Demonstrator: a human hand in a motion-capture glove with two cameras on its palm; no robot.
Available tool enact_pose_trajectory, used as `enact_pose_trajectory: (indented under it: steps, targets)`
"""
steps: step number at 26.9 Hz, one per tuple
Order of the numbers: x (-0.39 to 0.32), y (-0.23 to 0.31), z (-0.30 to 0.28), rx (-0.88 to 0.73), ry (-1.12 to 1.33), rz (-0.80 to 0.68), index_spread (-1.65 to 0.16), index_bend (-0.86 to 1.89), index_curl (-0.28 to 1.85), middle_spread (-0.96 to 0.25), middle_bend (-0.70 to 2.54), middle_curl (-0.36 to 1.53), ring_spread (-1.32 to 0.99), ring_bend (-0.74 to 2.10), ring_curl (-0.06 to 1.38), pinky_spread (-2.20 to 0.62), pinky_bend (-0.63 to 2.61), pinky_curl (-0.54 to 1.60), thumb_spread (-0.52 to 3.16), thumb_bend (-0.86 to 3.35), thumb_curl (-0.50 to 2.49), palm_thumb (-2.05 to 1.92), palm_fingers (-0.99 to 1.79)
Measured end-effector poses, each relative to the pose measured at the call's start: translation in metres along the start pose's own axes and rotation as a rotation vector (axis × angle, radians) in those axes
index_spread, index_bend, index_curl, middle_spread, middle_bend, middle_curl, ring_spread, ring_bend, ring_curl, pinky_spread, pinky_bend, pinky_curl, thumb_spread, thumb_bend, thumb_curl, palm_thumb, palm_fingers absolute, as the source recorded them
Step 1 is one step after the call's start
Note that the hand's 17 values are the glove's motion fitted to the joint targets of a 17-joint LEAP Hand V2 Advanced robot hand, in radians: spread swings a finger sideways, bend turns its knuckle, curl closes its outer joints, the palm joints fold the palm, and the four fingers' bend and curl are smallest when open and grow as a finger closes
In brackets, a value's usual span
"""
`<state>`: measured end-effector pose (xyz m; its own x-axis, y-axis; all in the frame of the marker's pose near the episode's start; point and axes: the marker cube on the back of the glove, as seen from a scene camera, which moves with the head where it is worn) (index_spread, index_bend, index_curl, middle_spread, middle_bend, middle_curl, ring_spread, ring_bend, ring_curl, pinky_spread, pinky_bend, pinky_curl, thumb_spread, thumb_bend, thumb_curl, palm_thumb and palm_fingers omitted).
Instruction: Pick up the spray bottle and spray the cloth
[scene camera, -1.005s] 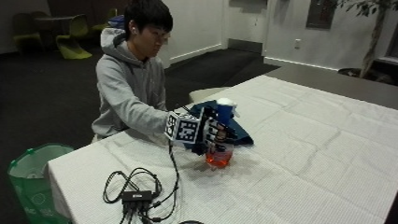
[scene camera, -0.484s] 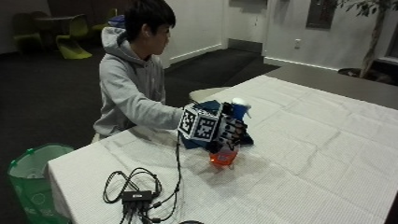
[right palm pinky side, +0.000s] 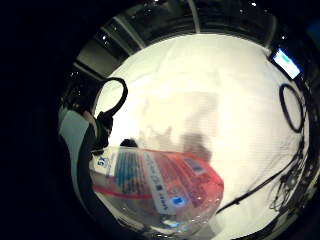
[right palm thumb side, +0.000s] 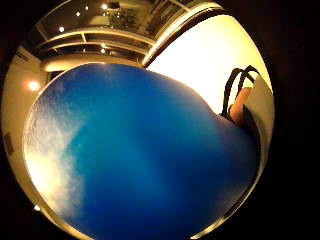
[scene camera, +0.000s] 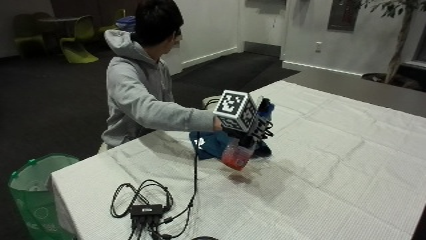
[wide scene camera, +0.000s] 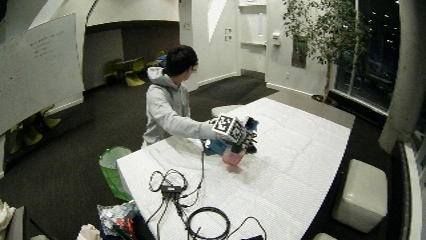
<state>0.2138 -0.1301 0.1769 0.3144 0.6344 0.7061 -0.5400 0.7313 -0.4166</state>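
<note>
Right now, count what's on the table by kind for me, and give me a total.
Spray bottle, held up off the table by the gloved right hand: 1
Blue cloth: 1
Black cable box with its cords: 1
Coiled black cable: 1
Total: 4

- spray bottle (scene camera: 237, 156): clear plastic with reddish-orange liquid and a printed label, blue top; lifted off the table, tilted.
- cloth (scene camera: 212, 143): dark blue, crumpled on the white tablecloth just behind the bottle.
</note>
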Motion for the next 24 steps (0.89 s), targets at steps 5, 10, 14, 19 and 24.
enact_pose_trajectory:
  steps: [5, 10, 14, 19, 24]
  targets:
    - [-0.039, 0.011, -0.024, -0.093, 0.139, -0.13, -0.22, 0.43, 0.48, -0.13, 0.55, 0.49, -0.18, 0.53, 0.42, -0.25, 0.3, 0.35, 0.08, -0.03, 0.64, 1.03, 1.4]
    - [-0.08, 0.03, -0.047, -0.199, 0.29, -0.251, -0.22, 0.45, 0.5, -0.13, 0.56, 0.49, -0.19, 0.54, 0.43, -0.27, 0.31, 0.36, 0.03, -0.03, 0.66, 1.02, 1.4]
    - [-0.104, 0.043, -0.051, -0.269, 0.409, -0.309, -0.22, 0.45, 0.51, -0.13, 0.56, 0.49, -0.19, 0.55, 0.44, -0.28, 0.31, 0.36, 0.0, -0.03, 0.66, 1.02, 1.4]
    - [-0.117, 0.062, -0.028, -0.362, 0.633, -0.382, -0.21, 0.46, 0.52, -0.12, 0.57, 0.49, -0.19, 0.56, 0.44, -0.28, 0.31, 0.37, -0.03, -0.03, 0.67, 1.01, 1.39]
    - [-0.102, 0.077, 0.006, -0.422, 0.789, -0.413, -0.21, 0.46, 0.52, -0.12, 0.57, 0.49, -0.19, 0.56, 0.44, -0.28, 0.32, 0.37, -0.05, -0.03, 0.68, 1.01, 1.39]
